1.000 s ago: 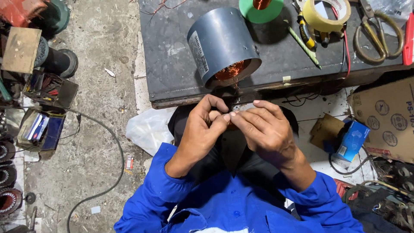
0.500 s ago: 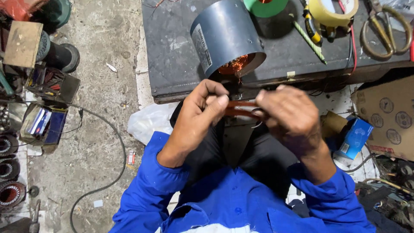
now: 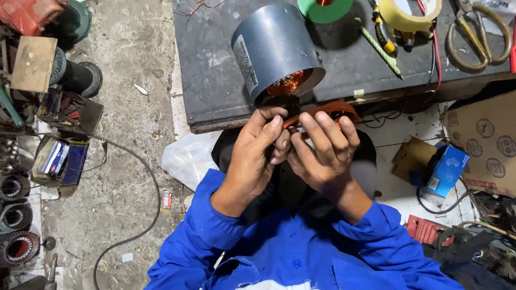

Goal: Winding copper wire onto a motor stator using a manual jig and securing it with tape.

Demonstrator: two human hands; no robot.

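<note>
My left hand (image 3: 257, 150) and my right hand (image 3: 321, 152) meet in front of my chest, both pinching a bundle of copper winding wire (image 3: 333, 110) that loops up behind my right fingers. Just above them a grey cylindrical motor housing (image 3: 271, 49) lies on its side at the front edge of a dark work board (image 3: 215, 91), its open end showing copper coils (image 3: 287, 83). My sleeves are blue.
On the board lie a green tape roll (image 3: 324, 8), a yellow tape roll (image 3: 408, 13), screwdrivers (image 3: 382, 40) and scissors (image 3: 478, 35). A blue box (image 3: 447, 171) and cardboard (image 3: 481, 142) sit right. Motor stators (image 3: 16, 220) and a black cable (image 3: 137, 207) lie left.
My hands first came together, then spread with the copper wire stretched between them, and now are close again with the wire loop raised behind my right fingers.
</note>
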